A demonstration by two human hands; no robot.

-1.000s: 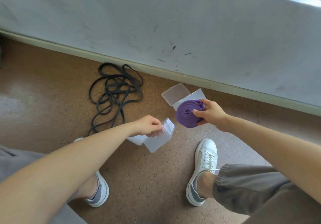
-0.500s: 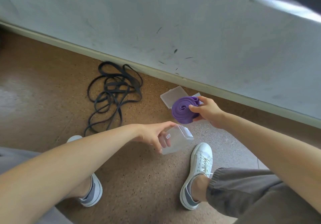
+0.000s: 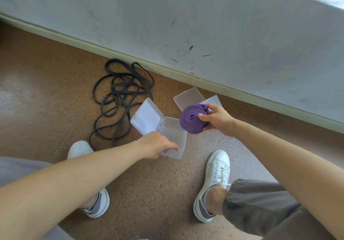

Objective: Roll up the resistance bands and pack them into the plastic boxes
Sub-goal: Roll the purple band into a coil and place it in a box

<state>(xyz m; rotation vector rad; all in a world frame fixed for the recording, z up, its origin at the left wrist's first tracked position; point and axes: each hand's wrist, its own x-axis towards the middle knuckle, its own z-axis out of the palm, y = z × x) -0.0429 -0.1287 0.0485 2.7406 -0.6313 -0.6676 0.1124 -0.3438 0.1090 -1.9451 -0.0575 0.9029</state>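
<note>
Right grip (image 3: 217, 120) is closed on the rolled purple band (image 3: 191, 120): thumb across the coil face, fingers wrapped round the back rim. Roll is held in the air, clear of the floor (image 3: 167, 193), and the coil looks tight with no loose tail visible.

Left grip (image 3: 158, 144) holds nothing. Its fingers are stretched out and rest on the near end of the open box tray (image 3: 175, 137), pinning it to the floor. The hinged lid (image 3: 147, 117) is folded flat to the left, toward the black bands (image 3: 121, 98).

Head view only:
- Tray lies just left of the roll and nearer the person. The roll's lower edge overlaps the tray's far right corner in frame, but I judge it's above it, not touching.
- Tray long axis runs roughly from the wall side toward the person. The roll is tilted, coil face up toward the camera.
- Second box (image 3: 188, 98) sits open behind the roll, close to the skirting and partly hidden by it and the right grip.
- Black bands are a loose tangle near the skirting, still unrolled.

Judgement: next move is short. Bring the roll down and left, then lay the coil flat into the tray. Right grip does the placing while the left steadies. Risk is the coil springing open on release.
</note>
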